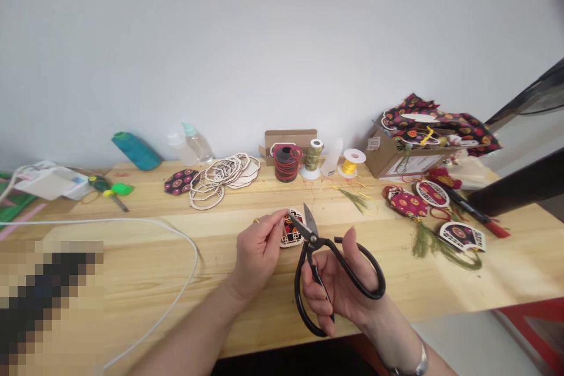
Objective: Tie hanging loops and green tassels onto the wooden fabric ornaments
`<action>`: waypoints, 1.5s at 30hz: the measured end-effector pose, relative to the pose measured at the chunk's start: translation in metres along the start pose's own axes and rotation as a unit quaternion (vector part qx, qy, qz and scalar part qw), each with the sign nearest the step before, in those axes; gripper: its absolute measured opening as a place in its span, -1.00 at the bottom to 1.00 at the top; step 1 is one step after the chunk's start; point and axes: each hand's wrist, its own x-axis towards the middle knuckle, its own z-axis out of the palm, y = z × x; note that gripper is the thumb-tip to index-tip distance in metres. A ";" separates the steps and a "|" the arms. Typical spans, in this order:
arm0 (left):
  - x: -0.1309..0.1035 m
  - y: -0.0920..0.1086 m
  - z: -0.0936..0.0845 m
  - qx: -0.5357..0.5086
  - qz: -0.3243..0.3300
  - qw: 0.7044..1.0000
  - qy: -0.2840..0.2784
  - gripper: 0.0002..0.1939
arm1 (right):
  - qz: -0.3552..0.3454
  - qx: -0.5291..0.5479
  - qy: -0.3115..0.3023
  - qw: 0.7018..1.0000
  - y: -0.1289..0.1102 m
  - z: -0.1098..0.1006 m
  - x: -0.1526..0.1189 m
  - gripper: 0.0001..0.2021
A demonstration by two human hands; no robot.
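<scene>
My left hand (pixel 259 248) is closed in a pinch at the left edge of a small ornament (pixel 291 241), a pale lattice frame over red and black patterned fabric. Whether a thread also runs between those fingertips is too small to tell. Black-handled scissors (pixel 314 239) sit in my right hand (pixel 337 288), with fingers and thumb through the loops. Their blades stand slightly apart and point away from me, the left one crossing over the ornament. The scissors hide part of the ornament's right side.
Behind lie pale cut-out frames (pixel 229 173), a dark red thread spool (pixel 286 163), a gold spool (pixel 314 158) and a yellow spool (pixel 352 163). Tasselled ornaments (pixel 408 201) and a cardboard box of fabric (pixel 408 158) stand right. A white cable (pixel 189 241) curves across the left.
</scene>
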 end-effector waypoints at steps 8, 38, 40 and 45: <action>0.001 -0.002 0.001 -0.010 0.001 1.000 -0.006 -0.74 | -0.003 -0.002 0.007 1.000 -0.001 0.001 0.000 -0.07; 0.001 0.002 0.002 -0.053 -0.051 0.997 -0.005 -0.77 | -0.090 -0.090 0.055 0.990 0.020 -0.002 0.009 -0.25; 0.001 0.002 0.002 -0.061 -0.050 0.997 -0.003 -0.78 | -0.089 -0.084 0.056 0.991 0.021 -0.001 0.009 -0.29; 0.000 0.002 0.001 -0.070 -0.021 0.997 -0.010 -0.78 | -0.064 -0.063 0.078 0.993 0.028 0.001 0.008 -0.35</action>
